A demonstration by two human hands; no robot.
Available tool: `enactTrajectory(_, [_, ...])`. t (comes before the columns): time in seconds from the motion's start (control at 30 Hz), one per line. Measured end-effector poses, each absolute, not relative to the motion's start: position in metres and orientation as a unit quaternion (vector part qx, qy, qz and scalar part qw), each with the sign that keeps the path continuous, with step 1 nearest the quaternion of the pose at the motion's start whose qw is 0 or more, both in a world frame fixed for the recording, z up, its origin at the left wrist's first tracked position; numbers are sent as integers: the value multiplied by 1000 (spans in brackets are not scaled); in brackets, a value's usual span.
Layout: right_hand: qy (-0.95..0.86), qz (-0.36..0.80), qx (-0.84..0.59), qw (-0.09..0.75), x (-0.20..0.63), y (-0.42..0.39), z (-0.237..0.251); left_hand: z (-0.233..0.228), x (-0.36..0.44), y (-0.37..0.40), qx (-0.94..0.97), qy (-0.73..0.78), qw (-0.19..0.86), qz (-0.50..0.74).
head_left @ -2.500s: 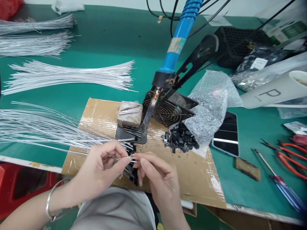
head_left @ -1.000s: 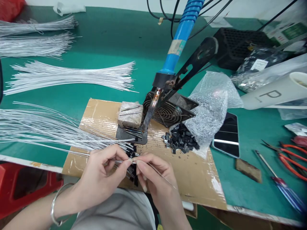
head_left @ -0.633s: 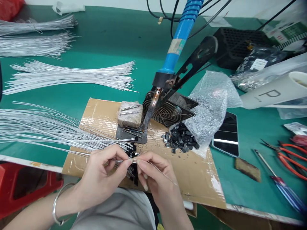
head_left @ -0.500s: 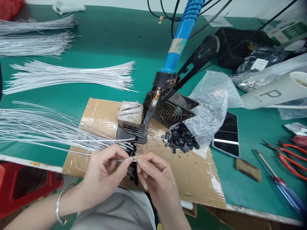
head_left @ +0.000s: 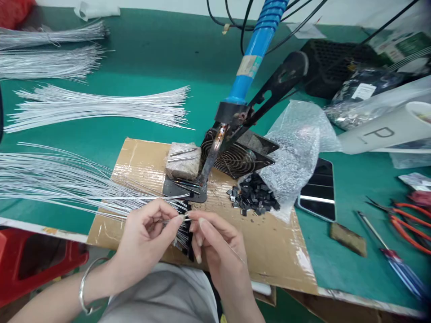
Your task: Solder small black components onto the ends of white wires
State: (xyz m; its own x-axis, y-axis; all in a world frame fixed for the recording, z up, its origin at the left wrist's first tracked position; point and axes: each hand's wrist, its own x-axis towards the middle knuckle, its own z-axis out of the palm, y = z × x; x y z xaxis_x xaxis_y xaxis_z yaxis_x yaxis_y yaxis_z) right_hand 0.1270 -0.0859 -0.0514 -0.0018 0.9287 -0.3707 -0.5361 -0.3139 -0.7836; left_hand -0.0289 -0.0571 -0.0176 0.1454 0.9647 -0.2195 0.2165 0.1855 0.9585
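My left hand (head_left: pixel 144 249) is closed, pinching the end of a thin white wire between thumb and forefinger. My right hand (head_left: pixel 220 246) is closed too, its fingertips meeting the left ones at the wire end. A thin, shiny strand (head_left: pixel 235 254) lies across the right palm; its kind is unclear. Under and left of my left hand spreads a bundle of white wires (head_left: pixel 77 186), its ends on a black strip (head_left: pixel 189 244) on the cardboard (head_left: pixel 269 251). Just beyond the hands, a soldering iron (head_left: pixel 212 157) on a stand points down at a dark plate (head_left: pixel 201 194).
Black small pieces (head_left: pixel 257 195) spill from a bubble-wrap bag (head_left: pixel 296 148) beside a fan (head_left: pixel 235 157). A phone (head_left: pixel 318 190), screwdriver (head_left: pixel 387 251) and orange-handled pliers (head_left: pixel 407 220) lie right. More wire bundles (head_left: pixel 101 105) lie back left. A wrapped block (head_left: pixel 183 160) stands near the iron.
My fingertips have shifted slightly upward and drawn a little apart, with more of the wire end showing. More of the shiny strand shows across my right hand.
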Motion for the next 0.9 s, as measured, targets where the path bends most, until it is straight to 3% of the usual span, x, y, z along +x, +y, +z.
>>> enactTrajectory(0.57, [-295, 611, -459, 574, 123, -92, -54, -19, -28, -59, 532, 549, 545, 345])
enactTrajectory(0.9, [-237, 614, -465, 593, 113, -91, -56, -18, -25, -61, 518, 550, 546, 362])
